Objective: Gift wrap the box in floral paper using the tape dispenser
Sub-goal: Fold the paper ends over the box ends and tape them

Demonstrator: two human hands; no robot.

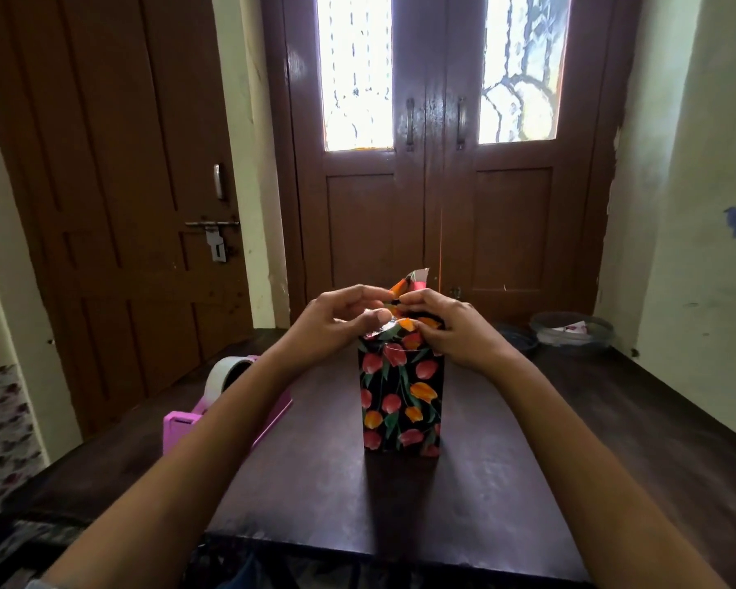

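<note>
Upright at the centre of the dark wooden table [527,482]: the box [402,401], wrapped in floral paper [400,286] (black, with red and orange tulips). Close together at its top, left hand [341,320] and right hand [455,333], both pinching the raised paper flap. Left of the box, partly behind the forearm, a pink tape dispenser [213,391].

Home room: brown panelled doors [438,163], latch bolt [213,231], dark wooden table [612,418].
</note>
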